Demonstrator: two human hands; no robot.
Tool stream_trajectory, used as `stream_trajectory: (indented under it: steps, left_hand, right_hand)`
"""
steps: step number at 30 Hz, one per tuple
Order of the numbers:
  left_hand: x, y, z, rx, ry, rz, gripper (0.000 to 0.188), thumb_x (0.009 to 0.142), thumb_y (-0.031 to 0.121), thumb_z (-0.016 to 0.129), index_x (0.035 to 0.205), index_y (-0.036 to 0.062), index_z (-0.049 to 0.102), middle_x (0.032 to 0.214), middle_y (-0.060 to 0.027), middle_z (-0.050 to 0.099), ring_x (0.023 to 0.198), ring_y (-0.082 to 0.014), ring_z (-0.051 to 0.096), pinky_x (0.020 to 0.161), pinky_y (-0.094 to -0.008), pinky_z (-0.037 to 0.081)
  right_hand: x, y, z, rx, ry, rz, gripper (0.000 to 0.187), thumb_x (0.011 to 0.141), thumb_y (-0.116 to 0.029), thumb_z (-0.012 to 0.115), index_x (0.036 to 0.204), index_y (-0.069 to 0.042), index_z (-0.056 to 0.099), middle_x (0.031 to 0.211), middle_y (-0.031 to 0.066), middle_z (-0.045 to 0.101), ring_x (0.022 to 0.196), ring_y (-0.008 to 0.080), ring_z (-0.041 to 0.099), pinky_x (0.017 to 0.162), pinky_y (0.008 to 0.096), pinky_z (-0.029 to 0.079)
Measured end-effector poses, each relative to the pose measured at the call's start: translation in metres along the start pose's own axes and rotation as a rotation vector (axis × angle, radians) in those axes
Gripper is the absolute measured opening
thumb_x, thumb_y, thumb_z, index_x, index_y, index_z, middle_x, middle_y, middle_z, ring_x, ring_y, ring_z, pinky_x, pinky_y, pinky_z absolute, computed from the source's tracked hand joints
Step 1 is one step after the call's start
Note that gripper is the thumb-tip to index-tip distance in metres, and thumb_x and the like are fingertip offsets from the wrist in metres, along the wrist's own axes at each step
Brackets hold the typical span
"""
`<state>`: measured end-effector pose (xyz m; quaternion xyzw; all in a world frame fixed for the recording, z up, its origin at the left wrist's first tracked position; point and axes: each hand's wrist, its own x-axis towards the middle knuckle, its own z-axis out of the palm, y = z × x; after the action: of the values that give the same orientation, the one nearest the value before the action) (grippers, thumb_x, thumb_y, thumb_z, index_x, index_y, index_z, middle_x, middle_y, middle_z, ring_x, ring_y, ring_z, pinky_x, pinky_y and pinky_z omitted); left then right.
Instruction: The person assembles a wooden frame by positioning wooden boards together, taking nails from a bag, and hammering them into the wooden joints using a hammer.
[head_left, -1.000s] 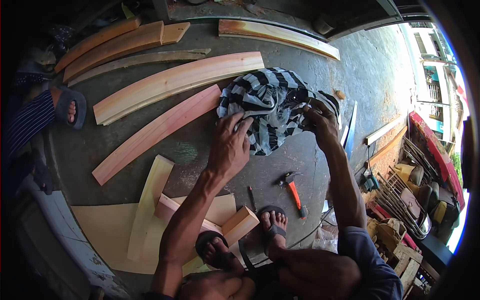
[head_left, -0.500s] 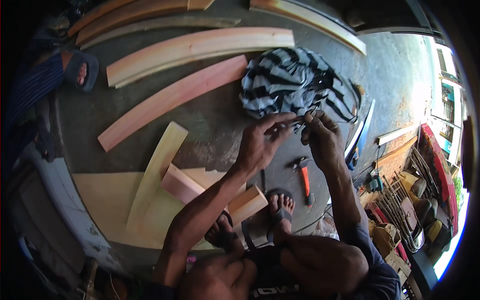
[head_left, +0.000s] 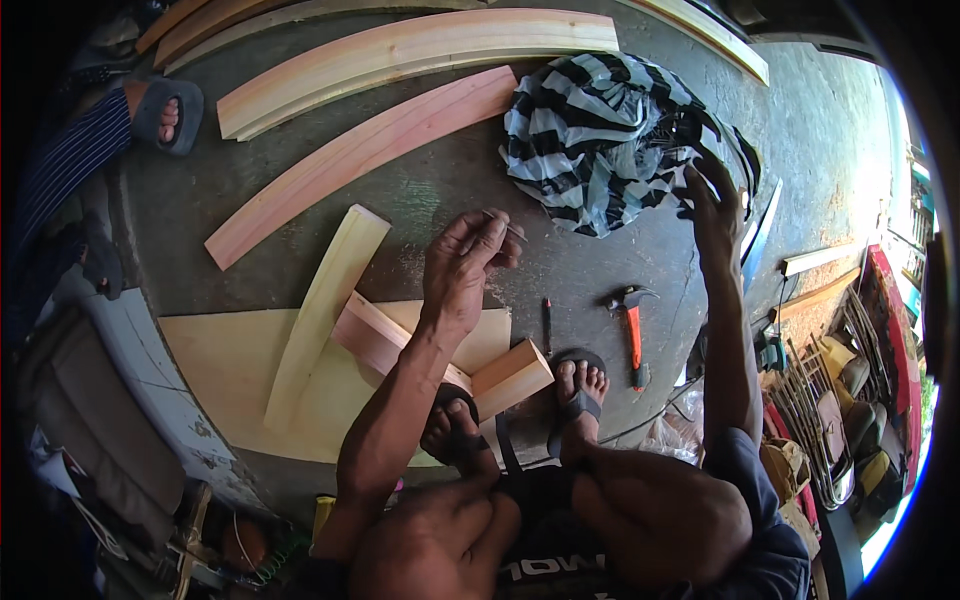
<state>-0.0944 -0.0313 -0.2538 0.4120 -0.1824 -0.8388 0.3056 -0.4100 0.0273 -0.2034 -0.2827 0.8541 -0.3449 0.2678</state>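
Observation:
My left hand (head_left: 466, 265) is closed in a pinch on a thin nail (head_left: 516, 233), whose end sticks out past the fingertips. My right hand (head_left: 716, 205) reaches over the right edge of a black-and-white striped plastic bag (head_left: 590, 140), fingers apart. Thin, dark nail-like pieces show in the bag's opening. Below the bag, a claw hammer (head_left: 634, 335) with an orange handle lies on the floor. A slim dark pencil or marker (head_left: 547, 326) lies left of it.
Curved planks (head_left: 370, 165) lie on the floor to the far left. A pale board (head_left: 240, 345) carries a straight wood strip (head_left: 325, 310) and joined wood pieces (head_left: 510, 380) near my feet. Another person's sandalled foot (head_left: 168, 118) is at the left. Folded chairs (head_left: 815, 430) are piled at the right.
My hands have moved apart. The left has drawn back to the left with the nail; the right has gone up and right to the striped bag. The view has shifted slightly.

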Motion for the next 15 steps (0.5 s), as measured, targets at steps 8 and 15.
stream_trajectory:
  steps: [8,15]
  left_hand:
    - [-0.036,0.005,-0.025,0.139,0.160,-0.018,0.027,0.098,0.014,0.066,0.122,0.0034,0.063,0.097,-0.0090,0.071,0.081,-0.0141,0.065,0.077,-0.0295,0.052]
    - [-0.103,0.015,-0.049,0.513,0.192,-0.259,0.018,0.101,0.015,0.060,0.113,0.0016,0.060,0.093,-0.0099,0.073,0.081,-0.0147,0.069,0.070,-0.0267,0.054]
  right_hand:
    - [-0.125,0.094,-0.011,-0.478,-0.269,-0.043,0.036,0.093,-0.016,0.069,0.124,-0.004,0.058,0.112,0.0178,0.064,0.090,0.0318,0.070,0.074,0.0400,0.057]
    - [-0.175,0.097,0.002,-0.565,-0.095,0.151,0.055,0.087,-0.019,0.072,0.130,0.000,0.044,0.121,0.0273,0.051,0.105,0.0451,0.058,0.089,0.0470,0.049]
